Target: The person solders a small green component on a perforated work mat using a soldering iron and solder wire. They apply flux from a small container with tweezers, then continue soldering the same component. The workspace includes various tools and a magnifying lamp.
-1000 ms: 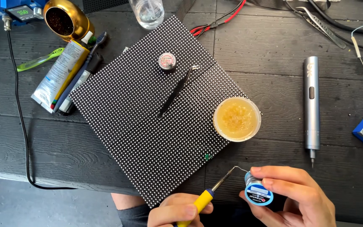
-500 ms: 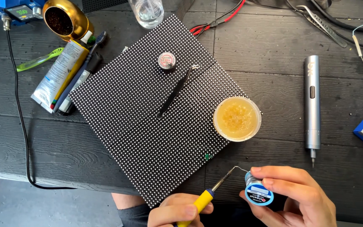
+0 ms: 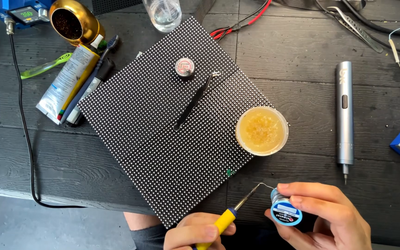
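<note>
A: What is the left hand (image 3: 199, 234) doing at the bottom edge?

B: It is wrapped around the yellow-handled soldering iron (image 3: 230, 214), fingers closed on the handle. The thin metal tip points up and to the right, ending just beside the right hand (image 3: 322, 217).

A: And the right hand?

B: It holds a small blue-capped spool of solder wire (image 3: 284, 210), pinched between thumb and fingers. A fine strand of wire curls out from the spool to meet the iron's tip, above the dark wooden table (image 3: 302, 55).

A: Where is that meeting point compared with the board?

B: Just off the lower right edge of the square black panel studded with rows of white dots (image 3: 163, 134), which lies turned like a diamond on the table. The tip is near the panel's edge, not over it.

A: What sits on the panel?

B: A pair of black tweezers (image 3: 195, 103) in the middle, a small round tin (image 3: 184, 67) above them, and a round clear tub of amber flux paste (image 3: 261, 131) overlapping the right corner.

A: Anything further right?

B: A slim silver electric screwdriver (image 3: 344, 118) lies well apart from the hands, tip pointing down.
</note>
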